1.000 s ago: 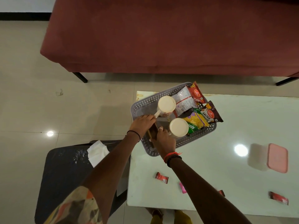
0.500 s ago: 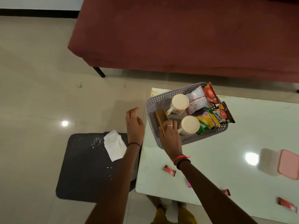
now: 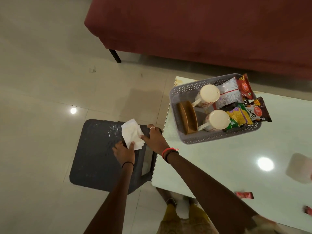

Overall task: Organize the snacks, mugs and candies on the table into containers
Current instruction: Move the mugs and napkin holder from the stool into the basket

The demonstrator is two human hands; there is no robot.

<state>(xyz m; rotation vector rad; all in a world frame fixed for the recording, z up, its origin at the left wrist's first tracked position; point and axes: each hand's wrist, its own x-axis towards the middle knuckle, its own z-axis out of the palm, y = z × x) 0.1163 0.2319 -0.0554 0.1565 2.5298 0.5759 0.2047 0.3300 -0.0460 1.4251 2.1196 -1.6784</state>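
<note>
A grey perforated basket [image 3: 183, 92] stands on the far left corner of the white table [image 3: 211, 166]. In it are two cream mugs, upside down [image 3: 209, 94] [image 3: 218, 119], a brown wooden holder [image 3: 187, 117] and several snack packets [image 3: 243, 115]. Two red candies [image 3: 244, 195] [image 3: 308, 212] lie loose near the table's front right. Both hands are off the table, over a dark stool [image 3: 94, 152]. My left hand [image 3: 124, 153] pinches the near edge of a white tissue [image 3: 131, 135]. My right hand [image 3: 154, 139] rests beside it, fingers spread, thumb touching the tissue.
A dark red sofa [image 3: 202, 31] runs along the far side, one black leg [image 3: 115, 56] on the tiled floor. White crumbs are scattered on the stool's top. My feet show under the table's near edge.
Both hands left the basket and moved left and down to the stool. The brown holder now stands in the basket by itself. My left hand has closed on the tissue.
</note>
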